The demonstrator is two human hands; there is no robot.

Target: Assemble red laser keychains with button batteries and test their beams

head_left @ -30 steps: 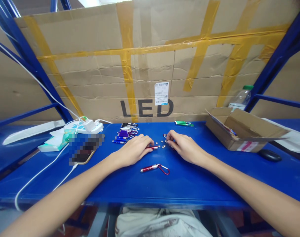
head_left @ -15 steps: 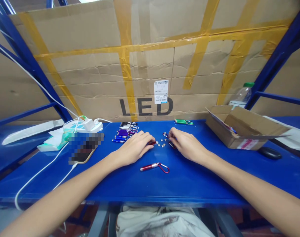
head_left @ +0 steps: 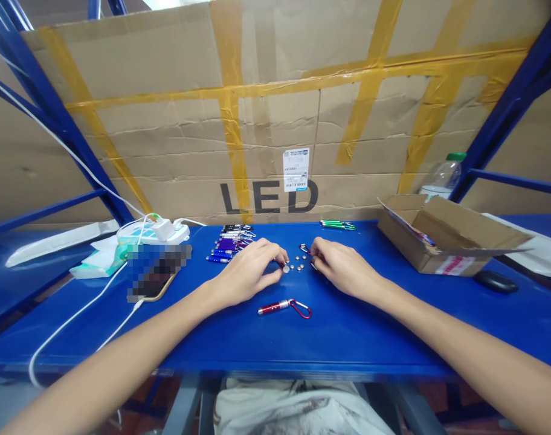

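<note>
LED cardboard: backdrop, far side, yellow-taped.
Blue counter: smooth, looks slick; small parts may skid.
Carton: far right, flaps up; soft walls, lift by the base.
Left hand: center; thumb and index pinch a silver disc at the tips; anything deeper in the palm hidden.
Right hand: just right of the loose discs; fingers curled round a metal piece, only its bright tip clear.
Penlight row: far left of the left hand, black to blue; light, rigid, roll-prone.
Red penlight: near side, between the hands; stiff, probably light, polished so a bit slippery. Take mid-barrel, not by the red carabiner, which would let it swing.
Green penlights: far edge, same handling.
Small carabiner: at the right fingertips; whether joined to the held piece, cannot tell.
Loose discs: between the hands, likely button cells; tiny, hard, slick. Fingertip pinch on the rim, faces could slip.
</note>
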